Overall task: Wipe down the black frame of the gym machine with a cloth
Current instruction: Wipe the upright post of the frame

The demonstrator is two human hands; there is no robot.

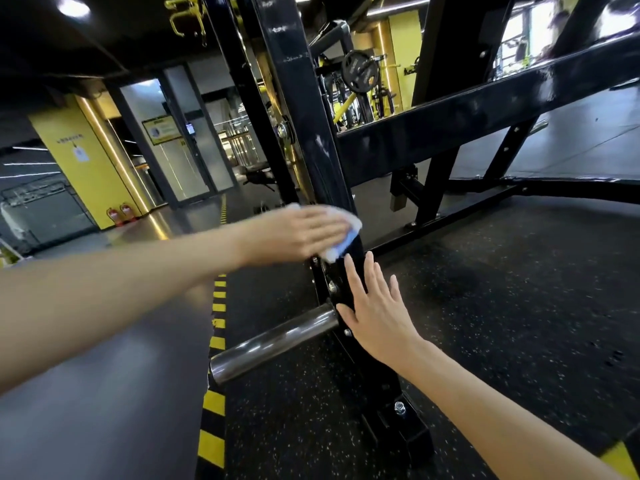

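Floor: on the right we see black rubber matting (502, 306) with pale speckles, and on the left smooth grey flooring (104, 393).
Boundary: a yellow-and-black striped strip (216, 403) runs between the two.
Walls: we find a yellow pillar (79, 168) at left, with two red fire extinguishers (119, 214) at its foot.
Doors: beyond it we make out glass panels (183, 161) in dark frames, one carrying a notice (161, 129).
Light: a round ceiling lamp (73, 5) glows upper left, and the windows (516, 39) upper right are bright.
Far end: we spot a black weight plate (360, 72) among yellow racks.

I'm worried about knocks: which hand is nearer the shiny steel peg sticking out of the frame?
Right. The right hand is spread open by the black frame, thumb beside the base of the steel peg. The left hand is higher up, pressing the cloth on the frame.
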